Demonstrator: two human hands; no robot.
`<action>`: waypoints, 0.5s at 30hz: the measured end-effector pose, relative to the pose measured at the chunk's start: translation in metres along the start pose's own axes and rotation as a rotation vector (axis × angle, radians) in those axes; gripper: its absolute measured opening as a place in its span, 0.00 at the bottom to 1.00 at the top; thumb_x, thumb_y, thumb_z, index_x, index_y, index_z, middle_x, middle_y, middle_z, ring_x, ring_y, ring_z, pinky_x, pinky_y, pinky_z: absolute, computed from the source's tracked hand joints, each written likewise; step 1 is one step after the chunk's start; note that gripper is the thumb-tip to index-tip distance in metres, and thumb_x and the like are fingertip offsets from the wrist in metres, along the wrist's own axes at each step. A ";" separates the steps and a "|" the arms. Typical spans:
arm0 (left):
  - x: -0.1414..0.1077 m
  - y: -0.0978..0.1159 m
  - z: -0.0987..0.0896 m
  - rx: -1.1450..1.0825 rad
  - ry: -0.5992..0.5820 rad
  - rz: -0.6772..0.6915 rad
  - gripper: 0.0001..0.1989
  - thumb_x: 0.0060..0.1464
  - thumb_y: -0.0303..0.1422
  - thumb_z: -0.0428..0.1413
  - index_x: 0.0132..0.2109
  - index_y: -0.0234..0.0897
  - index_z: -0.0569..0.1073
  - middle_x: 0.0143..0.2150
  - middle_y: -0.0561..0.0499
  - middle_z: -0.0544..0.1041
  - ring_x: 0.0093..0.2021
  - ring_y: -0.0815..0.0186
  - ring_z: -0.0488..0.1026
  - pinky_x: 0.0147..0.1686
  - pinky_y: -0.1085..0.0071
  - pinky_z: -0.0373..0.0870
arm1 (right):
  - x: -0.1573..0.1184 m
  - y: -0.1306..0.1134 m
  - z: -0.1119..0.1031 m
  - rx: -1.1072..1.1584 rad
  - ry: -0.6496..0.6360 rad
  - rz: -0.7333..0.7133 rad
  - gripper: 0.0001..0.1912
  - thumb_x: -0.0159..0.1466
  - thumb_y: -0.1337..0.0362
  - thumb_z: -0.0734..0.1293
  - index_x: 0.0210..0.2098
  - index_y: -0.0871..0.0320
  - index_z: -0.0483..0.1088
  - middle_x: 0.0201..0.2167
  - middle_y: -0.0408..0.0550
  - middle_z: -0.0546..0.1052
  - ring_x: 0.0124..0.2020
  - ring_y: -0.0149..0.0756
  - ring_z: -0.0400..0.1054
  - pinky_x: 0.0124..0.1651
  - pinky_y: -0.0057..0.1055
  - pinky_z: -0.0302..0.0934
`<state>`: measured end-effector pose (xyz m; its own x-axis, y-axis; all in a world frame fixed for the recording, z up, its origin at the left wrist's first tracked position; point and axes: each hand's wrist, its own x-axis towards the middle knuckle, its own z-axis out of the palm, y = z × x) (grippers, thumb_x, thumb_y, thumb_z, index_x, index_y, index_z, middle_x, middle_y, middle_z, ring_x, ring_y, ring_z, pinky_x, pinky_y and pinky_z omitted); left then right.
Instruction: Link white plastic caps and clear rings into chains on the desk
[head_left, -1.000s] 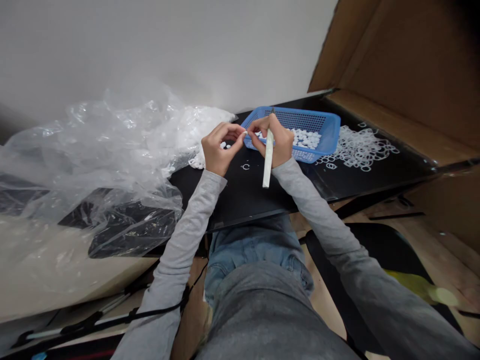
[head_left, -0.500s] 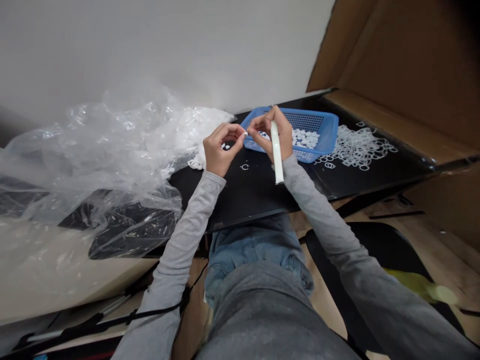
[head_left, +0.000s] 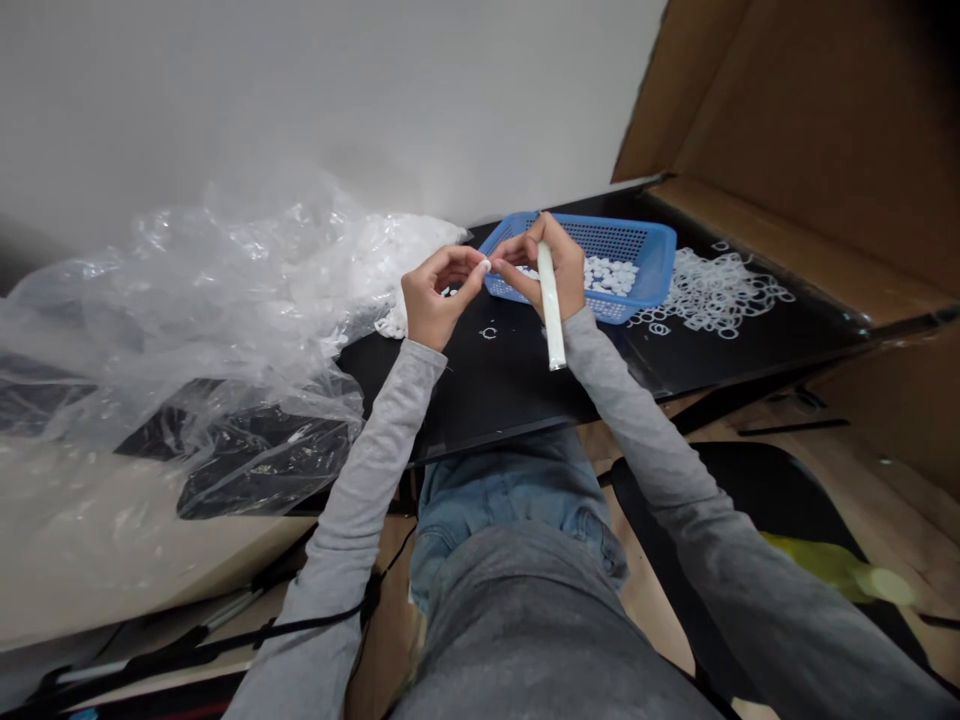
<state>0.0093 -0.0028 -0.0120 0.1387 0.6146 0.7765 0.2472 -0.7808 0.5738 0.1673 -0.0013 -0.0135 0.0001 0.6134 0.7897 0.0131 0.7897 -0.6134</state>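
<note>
Left hand [head_left: 436, 300] raised above the black tabletop [head_left: 480, 390], fingertips [head_left: 472, 270] pinched on a small white piece [head_left: 486, 266], its exact form too small to tell. Right hand [head_left: 546, 262] close opposite, fingers [head_left: 561, 268] curled around a white tube [head_left: 552, 310], lower end angled back toward the body, fingertips reaching in just beside the pinched piece, perhaps to steady it (any actual contact impossible to tell from this view). Both forearms angled inward, probably for fine control, with the hands meeting above the tabletop. Just beyond the right hand, a blue plastic basket [head_left: 645, 245] heaped with small white pieces [head_left: 611, 277], likely placed there for a short reach. Loose white rings [head_left: 720, 295] strewn farther right, a lone ring [head_left: 489, 332] just below the hands, and a crumpled clear plastic bag [head_left: 172, 320] piled to the left, apparently pushed aside from the hands.
</note>
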 end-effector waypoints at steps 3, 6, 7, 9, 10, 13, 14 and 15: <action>0.000 -0.001 0.000 -0.012 -0.016 -0.009 0.12 0.56 0.42 0.59 0.40 0.39 0.75 0.36 0.50 0.79 0.37 0.67 0.79 0.38 0.71 0.78 | 0.000 -0.002 -0.001 -0.051 0.011 -0.006 0.25 0.54 0.48 0.74 0.28 0.52 0.54 0.30 0.42 0.76 0.33 0.36 0.74 0.43 0.41 0.73; 0.000 -0.002 0.000 -0.025 -0.021 -0.020 0.11 0.55 0.42 0.60 0.39 0.38 0.75 0.35 0.51 0.79 0.35 0.68 0.79 0.36 0.72 0.78 | -0.001 -0.003 -0.001 -0.118 0.011 -0.003 0.26 0.53 0.48 0.75 0.28 0.51 0.55 0.29 0.41 0.76 0.31 0.36 0.73 0.42 0.40 0.73; 0.000 -0.003 0.000 -0.027 -0.024 -0.025 0.12 0.55 0.41 0.60 0.39 0.38 0.75 0.35 0.51 0.79 0.34 0.69 0.79 0.36 0.73 0.77 | -0.002 -0.003 -0.001 -0.136 0.010 -0.004 0.25 0.53 0.48 0.75 0.27 0.51 0.55 0.28 0.41 0.76 0.31 0.37 0.73 0.43 0.41 0.73; -0.001 -0.004 0.001 -0.026 -0.031 -0.035 0.12 0.54 0.41 0.61 0.39 0.37 0.75 0.34 0.51 0.79 0.33 0.69 0.79 0.35 0.74 0.77 | -0.003 -0.003 0.000 -0.166 0.010 -0.005 0.23 0.53 0.50 0.75 0.28 0.51 0.56 0.29 0.42 0.75 0.32 0.38 0.73 0.44 0.41 0.73; -0.001 -0.004 0.001 -0.024 -0.034 -0.038 0.12 0.54 0.41 0.61 0.39 0.37 0.75 0.34 0.51 0.79 0.33 0.69 0.79 0.35 0.74 0.77 | -0.003 -0.002 0.000 -0.177 0.010 -0.002 0.22 0.54 0.51 0.75 0.28 0.51 0.57 0.29 0.42 0.75 0.34 0.38 0.73 0.45 0.41 0.73; -0.002 -0.003 0.003 -0.022 -0.029 -0.038 0.12 0.54 0.41 0.61 0.39 0.36 0.75 0.33 0.50 0.79 0.34 0.69 0.79 0.36 0.74 0.77 | -0.004 0.001 0.002 -0.173 0.010 0.011 0.19 0.56 0.55 0.74 0.31 0.51 0.59 0.30 0.42 0.75 0.37 0.38 0.73 0.46 0.42 0.72; -0.003 -0.003 0.004 -0.021 -0.024 -0.034 0.12 0.54 0.41 0.61 0.39 0.36 0.75 0.33 0.50 0.79 0.34 0.69 0.79 0.36 0.73 0.78 | -0.004 0.002 0.002 -0.158 0.012 0.014 0.18 0.56 0.56 0.74 0.31 0.52 0.59 0.30 0.42 0.74 0.37 0.38 0.73 0.46 0.42 0.72; -0.003 -0.002 0.004 -0.020 -0.021 -0.030 0.12 0.54 0.40 0.61 0.39 0.36 0.75 0.34 0.50 0.80 0.34 0.68 0.79 0.36 0.73 0.78 | -0.003 0.003 0.002 -0.136 0.014 0.015 0.19 0.56 0.56 0.74 0.31 0.52 0.58 0.30 0.41 0.74 0.36 0.37 0.72 0.46 0.41 0.72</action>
<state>0.0127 -0.0026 -0.0164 0.1517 0.6403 0.7530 0.2326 -0.7636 0.6024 0.1655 -0.0013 -0.0176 0.0153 0.6243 0.7810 0.1484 0.7711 -0.6192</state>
